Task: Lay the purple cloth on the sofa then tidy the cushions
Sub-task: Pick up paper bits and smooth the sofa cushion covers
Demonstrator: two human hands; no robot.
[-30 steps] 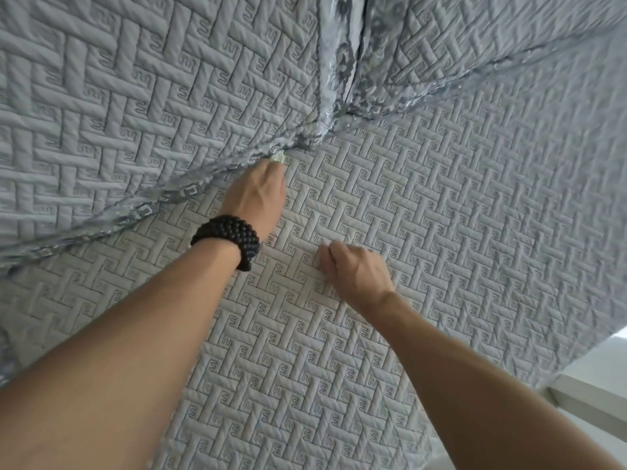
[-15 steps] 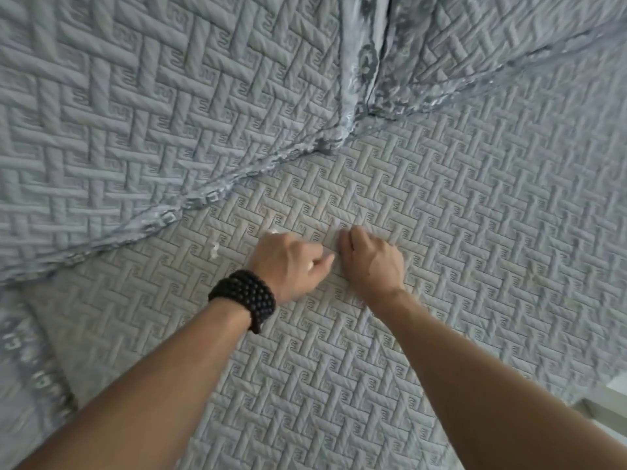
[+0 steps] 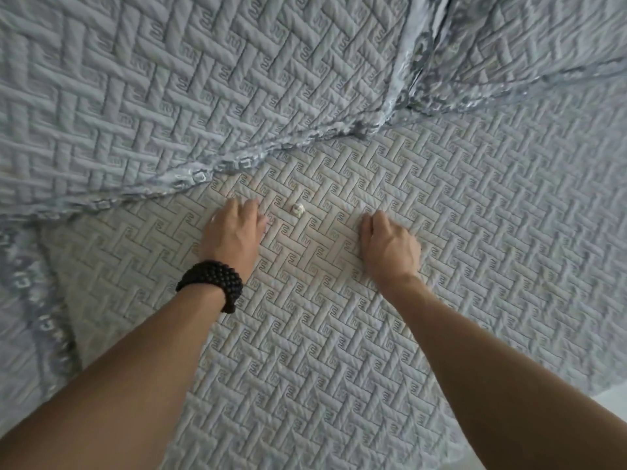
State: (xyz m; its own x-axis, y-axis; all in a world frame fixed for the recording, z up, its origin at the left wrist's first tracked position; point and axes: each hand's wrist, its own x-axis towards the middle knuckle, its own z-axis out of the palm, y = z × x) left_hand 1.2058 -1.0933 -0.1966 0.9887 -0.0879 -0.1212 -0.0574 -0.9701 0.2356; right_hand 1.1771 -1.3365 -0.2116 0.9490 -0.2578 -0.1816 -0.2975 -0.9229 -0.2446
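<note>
The pale grey-lilac quilted cloth (image 3: 305,351) lies flat over the sofa seat. My left hand (image 3: 234,235), with a black bead bracelet on its wrist, presses on the cloth with its fingers curled under. My right hand (image 3: 390,245) rests a little to the right, fisted, knuckles down on the cloth. No fold of cloth shows in either hand. A small white scrap (image 3: 298,209) lies on the cloth between the hands. Two back cushions in the same quilted fabric stand behind, a left cushion (image 3: 135,96) and a right cushion (image 3: 526,35), which meet at a seam.
A shiny patterned trim (image 3: 237,164) runs along the lower edge of the cushions, just beyond my hands. A patterned border of fabric (image 3: 27,300) hangs at the left side. A strip of pale floor (image 3: 607,401) shows past the seat's right front edge.
My left hand drew back from the gap under the cushions and met my right hand. Both hands have since slid apart across the cloth, and the white scrap now lies between them.
</note>
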